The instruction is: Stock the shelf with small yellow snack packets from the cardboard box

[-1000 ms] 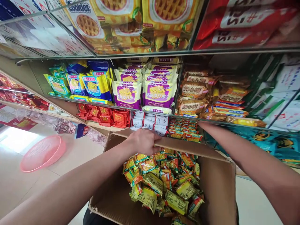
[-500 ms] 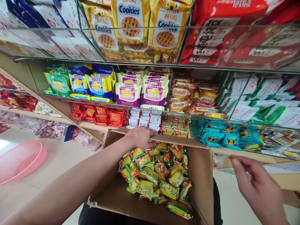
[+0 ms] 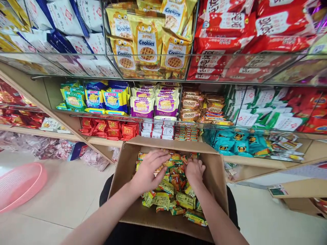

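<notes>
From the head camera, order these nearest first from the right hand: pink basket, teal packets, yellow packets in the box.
1. Yellow packets: in the box, at the right hand.
2. Teal packets: lower shelf, right.
3. Pink basket: floor, far left.

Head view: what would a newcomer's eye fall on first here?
Probably the open brown cardboard box at lower centre, with the left hand and right hand in it over small yellow-and-orange wrapped packets. Next, the shiny red plastic bags at upper right. Then the round pink mesh basket on the floor, far left.
</notes>
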Demonstrator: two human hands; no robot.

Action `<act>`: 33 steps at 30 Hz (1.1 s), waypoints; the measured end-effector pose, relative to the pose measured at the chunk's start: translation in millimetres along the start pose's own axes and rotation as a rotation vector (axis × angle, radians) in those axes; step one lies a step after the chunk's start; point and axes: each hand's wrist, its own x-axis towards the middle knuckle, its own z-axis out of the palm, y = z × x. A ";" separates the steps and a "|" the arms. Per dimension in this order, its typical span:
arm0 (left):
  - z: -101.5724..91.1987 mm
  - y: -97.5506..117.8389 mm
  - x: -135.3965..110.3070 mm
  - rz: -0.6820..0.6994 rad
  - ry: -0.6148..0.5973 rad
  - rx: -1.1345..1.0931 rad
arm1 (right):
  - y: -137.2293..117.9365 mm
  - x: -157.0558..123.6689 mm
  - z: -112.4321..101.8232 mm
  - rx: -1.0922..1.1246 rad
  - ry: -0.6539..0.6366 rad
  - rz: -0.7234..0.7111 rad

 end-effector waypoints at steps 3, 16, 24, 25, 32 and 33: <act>13.5 4.9 -30.7 -0.249 0.052 -0.169 | 1.8 -15.2 -12.5 0.160 -0.024 -0.090; 31.7 26.6 -6.1 -0.793 0.077 -0.974 | -18.6 -87.4 -64.0 1.177 -0.380 -0.303; 43.9 32.0 -13.5 -0.960 0.328 -1.156 | -17.1 -100.2 -52.8 1.381 -0.270 -0.024; 45.4 31.9 -14.0 -0.975 0.327 -1.156 | -18.7 -100.4 -52.5 1.412 -0.284 -0.009; 29.9 28.5 5.1 -0.762 0.100 -0.787 | 2.6 -86.7 -80.2 1.152 -0.403 -0.181; 22.3 25.2 11.4 -0.645 0.038 -0.652 | 13.3 -81.6 -89.6 1.082 -0.342 -0.188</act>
